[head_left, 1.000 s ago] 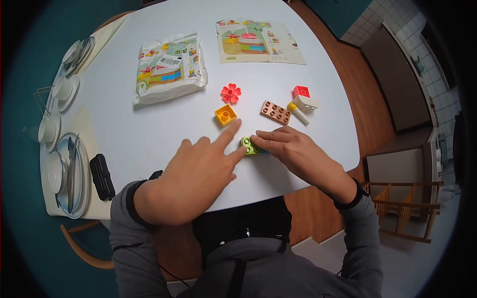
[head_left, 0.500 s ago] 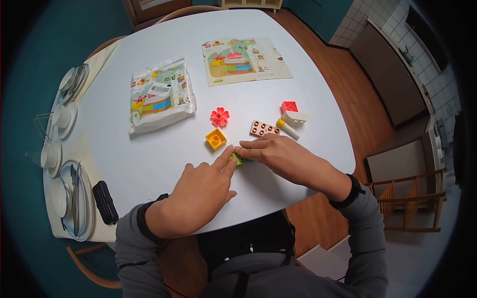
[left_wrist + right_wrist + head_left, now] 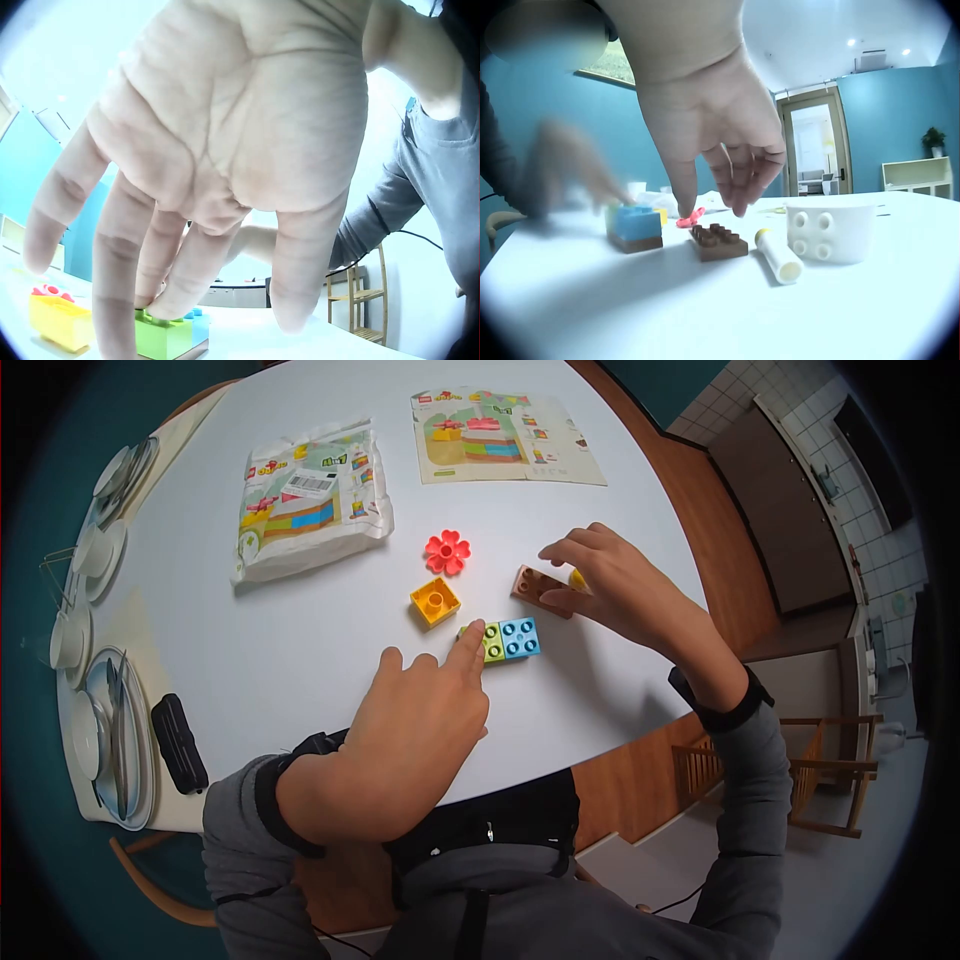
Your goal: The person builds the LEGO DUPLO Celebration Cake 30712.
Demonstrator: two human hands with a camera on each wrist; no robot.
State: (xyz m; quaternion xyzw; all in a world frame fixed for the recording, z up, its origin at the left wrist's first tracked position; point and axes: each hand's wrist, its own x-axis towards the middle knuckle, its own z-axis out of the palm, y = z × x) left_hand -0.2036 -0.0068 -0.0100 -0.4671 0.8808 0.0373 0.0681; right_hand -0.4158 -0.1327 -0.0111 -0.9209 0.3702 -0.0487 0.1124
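a brown brick point(image 3: 721, 250) lies on the white table point(image 3: 310, 670), teal walls point(image 3: 885, 112) beyond.

Left fingers point(image 3: 467, 650) partly hide the green brick point(image 3: 494, 642) in the head view.

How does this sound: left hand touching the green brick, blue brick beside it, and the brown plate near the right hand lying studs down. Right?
Not quite: the brown plate near the right hand lies studs up, as the right wrist view shows. The rest holds: the left hand touches the green brick, and the blue brick sits beside it.
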